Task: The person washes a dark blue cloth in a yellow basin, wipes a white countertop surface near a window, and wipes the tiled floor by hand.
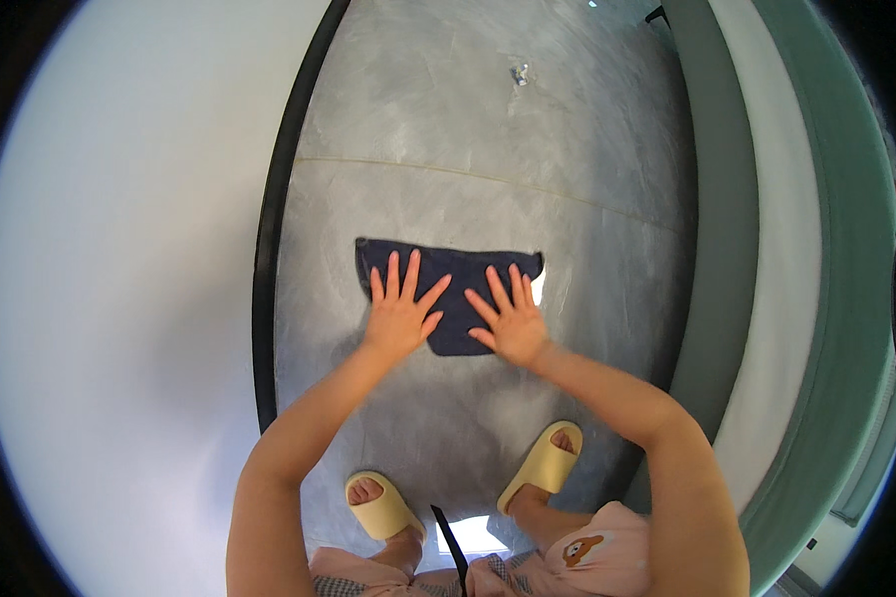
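A dark navy cloth point(459, 298) lies spread on the grey floor point(433, 418), wider along its far edge than its near one. My left hand point(399, 310) rests flat on its left part with the fingers spread. On the right part, my right hand point(515, 317) lies palm down, fingers also apart. Neither hand grips the fabric. Both wrists extend past the cloth's near side, and the palms cover some of its edges.
A white wall point(134, 261) with a black baseboard point(266, 298) runs along the left. To the right stands a bed point(724, 224) with green and white layers. A small shiny object point(520, 74) lies farther up the floor. Yellow slippers point(383, 509) are on my feet.
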Available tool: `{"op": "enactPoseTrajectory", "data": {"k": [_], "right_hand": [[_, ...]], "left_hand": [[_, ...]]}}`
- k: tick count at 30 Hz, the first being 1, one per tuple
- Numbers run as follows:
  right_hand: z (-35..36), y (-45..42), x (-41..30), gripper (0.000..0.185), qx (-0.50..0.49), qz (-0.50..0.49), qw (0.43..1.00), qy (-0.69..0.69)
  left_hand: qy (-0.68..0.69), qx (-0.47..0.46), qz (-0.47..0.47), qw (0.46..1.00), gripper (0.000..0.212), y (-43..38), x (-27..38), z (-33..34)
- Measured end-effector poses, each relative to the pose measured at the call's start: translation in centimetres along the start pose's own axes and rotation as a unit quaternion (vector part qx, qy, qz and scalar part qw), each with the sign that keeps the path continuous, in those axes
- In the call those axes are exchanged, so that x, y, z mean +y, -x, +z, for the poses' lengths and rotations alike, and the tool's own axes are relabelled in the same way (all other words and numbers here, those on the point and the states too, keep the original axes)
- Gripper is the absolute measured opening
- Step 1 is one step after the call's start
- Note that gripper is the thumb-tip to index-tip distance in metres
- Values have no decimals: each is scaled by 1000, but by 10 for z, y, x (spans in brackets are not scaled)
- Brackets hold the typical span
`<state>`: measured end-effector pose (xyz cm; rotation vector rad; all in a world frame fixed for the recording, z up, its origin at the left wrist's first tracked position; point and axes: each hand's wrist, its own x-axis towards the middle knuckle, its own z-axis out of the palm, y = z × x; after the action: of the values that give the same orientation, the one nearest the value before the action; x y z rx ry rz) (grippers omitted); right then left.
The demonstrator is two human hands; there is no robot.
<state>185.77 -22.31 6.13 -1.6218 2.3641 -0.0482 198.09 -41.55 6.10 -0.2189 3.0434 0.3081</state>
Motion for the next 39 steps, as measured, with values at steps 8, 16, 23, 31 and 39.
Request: {"op": "enactPoseTrajectory", "data": {"k": [8,16,23,31,39], "right_hand": [[8,-8,-5,60,171,84,979,69],[-21,70,-162,67,164,56,974,148],[31,260,-456,73,38,-8,999,29],[-97,134,-509,70,61,-7,998,-26],[-218,263,-588,70,137,202,969,-24]], "left_hand": [[-30,115,-36,992,56,-14,10,1],[-26,217,-2,976,57,148,0,-43],[25,35,41,998,56,482,4,-62],[-40,24,-108,993,64,456,-51,-200],[-71,84,125,986,85,491,-6,-357]]}}
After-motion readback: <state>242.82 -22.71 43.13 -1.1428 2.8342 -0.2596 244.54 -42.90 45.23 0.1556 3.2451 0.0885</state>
